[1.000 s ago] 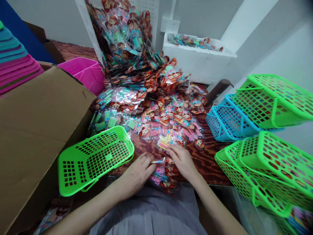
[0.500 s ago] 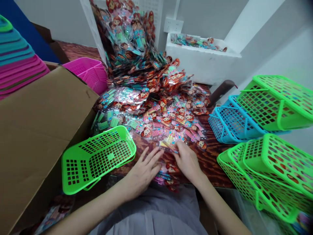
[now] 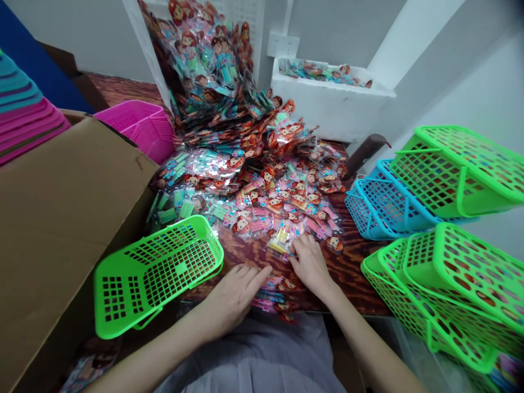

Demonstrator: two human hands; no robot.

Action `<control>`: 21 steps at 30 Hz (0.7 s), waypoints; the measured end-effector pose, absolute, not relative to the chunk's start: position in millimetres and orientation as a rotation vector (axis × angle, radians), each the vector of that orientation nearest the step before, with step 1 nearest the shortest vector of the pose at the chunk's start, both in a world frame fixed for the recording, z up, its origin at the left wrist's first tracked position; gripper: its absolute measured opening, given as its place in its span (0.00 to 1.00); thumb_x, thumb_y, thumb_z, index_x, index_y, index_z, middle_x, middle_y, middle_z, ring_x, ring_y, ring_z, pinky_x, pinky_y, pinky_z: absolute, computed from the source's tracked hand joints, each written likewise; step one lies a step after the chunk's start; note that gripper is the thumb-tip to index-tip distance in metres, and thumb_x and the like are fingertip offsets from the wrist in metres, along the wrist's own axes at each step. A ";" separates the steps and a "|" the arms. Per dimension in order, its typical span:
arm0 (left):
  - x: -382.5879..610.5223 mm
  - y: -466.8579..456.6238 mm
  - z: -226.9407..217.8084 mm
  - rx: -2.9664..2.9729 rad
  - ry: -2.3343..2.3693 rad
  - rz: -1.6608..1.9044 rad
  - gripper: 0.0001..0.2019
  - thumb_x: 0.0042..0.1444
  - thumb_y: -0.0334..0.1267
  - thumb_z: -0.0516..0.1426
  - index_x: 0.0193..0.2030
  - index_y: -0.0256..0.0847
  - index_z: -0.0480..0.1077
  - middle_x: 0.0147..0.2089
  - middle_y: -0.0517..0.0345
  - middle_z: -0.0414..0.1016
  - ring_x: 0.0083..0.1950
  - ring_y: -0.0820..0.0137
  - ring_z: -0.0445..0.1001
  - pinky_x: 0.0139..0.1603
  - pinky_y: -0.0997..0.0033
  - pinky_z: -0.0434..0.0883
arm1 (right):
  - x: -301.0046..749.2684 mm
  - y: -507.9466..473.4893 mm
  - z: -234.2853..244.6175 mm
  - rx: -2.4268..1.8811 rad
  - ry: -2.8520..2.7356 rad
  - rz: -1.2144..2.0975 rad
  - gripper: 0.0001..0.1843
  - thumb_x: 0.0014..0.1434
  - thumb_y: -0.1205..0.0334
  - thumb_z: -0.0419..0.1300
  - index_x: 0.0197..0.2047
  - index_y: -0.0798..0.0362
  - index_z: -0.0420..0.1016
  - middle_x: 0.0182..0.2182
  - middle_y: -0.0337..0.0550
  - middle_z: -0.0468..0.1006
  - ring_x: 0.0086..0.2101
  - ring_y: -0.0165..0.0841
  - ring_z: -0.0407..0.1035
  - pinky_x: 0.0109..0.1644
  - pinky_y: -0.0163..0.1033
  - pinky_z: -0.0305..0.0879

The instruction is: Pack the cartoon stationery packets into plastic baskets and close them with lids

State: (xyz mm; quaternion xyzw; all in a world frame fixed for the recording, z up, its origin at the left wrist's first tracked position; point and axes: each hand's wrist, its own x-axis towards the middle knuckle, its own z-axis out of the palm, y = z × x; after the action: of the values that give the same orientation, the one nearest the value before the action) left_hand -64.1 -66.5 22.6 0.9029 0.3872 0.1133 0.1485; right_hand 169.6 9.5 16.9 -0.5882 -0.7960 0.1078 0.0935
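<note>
My left hand [image 3: 233, 295] lies palm down at the table's front edge, fingers stretched out with nothing in them. Its thumb points towards a small stack of plastic packets [image 3: 274, 297], between my hands and close to my body. Just beyond, my right hand [image 3: 311, 267] has its fingers bent, thumb and fingertips closed at the edge of a clear packet [image 3: 282, 238] with a yellow piece inside. The packet lies at the front of a large heap of similar packets [image 3: 262, 180], printed with red-haired cartoon heads. My right fingertips are partly hidden.
A green basket [image 3: 182, 267] stands left, beside a cardboard box [image 3: 73, 207]. A pink basket [image 3: 141, 128] sits behind the box. On the right are stacked green baskets [image 3: 442, 273] and a blue basket [image 3: 385, 199]. A white foam box [image 3: 327, 103] of packets stands at the back.
My left hand has drawn back towards me, away from the packet, and its fingers have come together. My right hand has shifted slightly right and lower beside the yellow packet.
</note>
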 end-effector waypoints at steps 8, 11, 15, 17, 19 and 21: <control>-59.8 -64.1 23.4 2.656 1.148 0.269 0.23 0.57 0.28 0.53 0.60 0.38 0.61 0.64 0.43 0.63 0.67 0.54 0.59 0.71 0.44 0.49 | 164.5 3.4 35.4 -1.103 -2.357 1.339 0.07 0.60 0.70 0.55 0.38 0.51 0.72 0.37 0.38 0.78 0.39 0.33 0.71 0.44 0.37 0.65; -59.3 -63.9 24.6 2.616 1.157 0.232 0.33 0.55 0.25 0.52 0.69 0.37 0.52 0.58 0.47 0.68 0.59 0.59 0.65 0.67 0.52 0.58 | 177.4 30.7 31.1 -1.314 -2.418 0.950 0.11 0.65 0.68 0.53 0.43 0.52 0.76 0.42 0.44 0.81 0.45 0.38 0.71 0.52 0.44 0.64; -55.5 -63.0 27.4 2.623 1.219 0.149 0.34 0.54 0.27 0.53 0.69 0.38 0.52 0.57 0.47 0.67 0.56 0.57 0.65 0.62 0.52 0.62 | 179.8 66.1 24.7 -1.371 -2.677 0.171 0.28 0.59 0.78 0.52 0.60 0.50 0.70 0.59 0.51 0.72 0.60 0.47 0.59 0.60 0.56 0.54; -54.8 -63.6 26.7 2.629 1.230 0.130 0.29 0.55 0.28 0.54 0.64 0.38 0.58 0.56 0.47 0.67 0.56 0.56 0.65 0.63 0.51 0.61 | 173.9 77.1 25.4 -1.333 -2.801 0.038 0.27 0.59 0.78 0.53 0.59 0.49 0.72 0.55 0.52 0.75 0.56 0.47 0.62 0.59 0.57 0.55; -55.7 -65.3 23.9 2.631 1.233 0.152 0.27 0.55 0.27 0.53 0.63 0.37 0.59 0.57 0.47 0.66 0.57 0.56 0.64 0.65 0.51 0.59 | 167.4 84.9 28.6 -1.307 -2.876 -0.064 0.21 0.61 0.76 0.52 0.52 0.51 0.76 0.48 0.53 0.78 0.52 0.46 0.64 0.59 0.56 0.54; -57.7 -67.6 20.3 2.628 1.238 0.193 0.29 0.56 0.27 0.52 0.65 0.35 0.55 0.59 0.46 0.65 0.59 0.56 0.63 0.65 0.52 0.59 | 163.7 90.6 34.0 -1.297 -2.925 -0.131 0.17 0.60 0.76 0.53 0.46 0.54 0.78 0.45 0.54 0.77 0.51 0.46 0.63 0.59 0.55 0.54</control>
State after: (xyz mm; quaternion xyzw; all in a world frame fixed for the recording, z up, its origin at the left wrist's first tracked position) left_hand -57.7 -67.6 20.3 0.8966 0.4226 0.0659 0.1149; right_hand 163.7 90.6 34.0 -0.4048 -0.9130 -0.0409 -0.0304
